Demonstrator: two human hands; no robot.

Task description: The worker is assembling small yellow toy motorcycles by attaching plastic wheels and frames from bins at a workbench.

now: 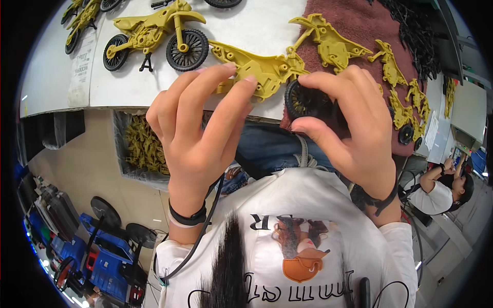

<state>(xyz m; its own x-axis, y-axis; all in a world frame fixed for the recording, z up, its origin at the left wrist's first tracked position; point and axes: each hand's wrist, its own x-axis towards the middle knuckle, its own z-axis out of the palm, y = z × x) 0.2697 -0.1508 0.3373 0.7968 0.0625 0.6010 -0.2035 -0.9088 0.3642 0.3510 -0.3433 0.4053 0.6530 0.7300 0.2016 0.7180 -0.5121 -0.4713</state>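
Note:
My left hand [197,120] is over the table's front edge, fingers extended and apart. Two of its fingertips lie on or just above a yellow plastic toy motorcycle body shell [259,74], and its thumb is mostly hidden. In my right hand [354,113] a black spoked toy wheel [295,100] is gripped between thumb and index finger, just below the shell's right end. Part of that wheel is hidden behind the fingers. Beyond my left hand stands a yellow toy motorcycle [149,31] with both black wheels fitted.
A maroon cloth [354,15] covers the table's right side, with more yellow shells [334,43] and frames on it. Black small parts [416,36] are heaped at far right. Below the edge, a lined bin [141,146] holds yellow parts. A person [436,190] sits at right.

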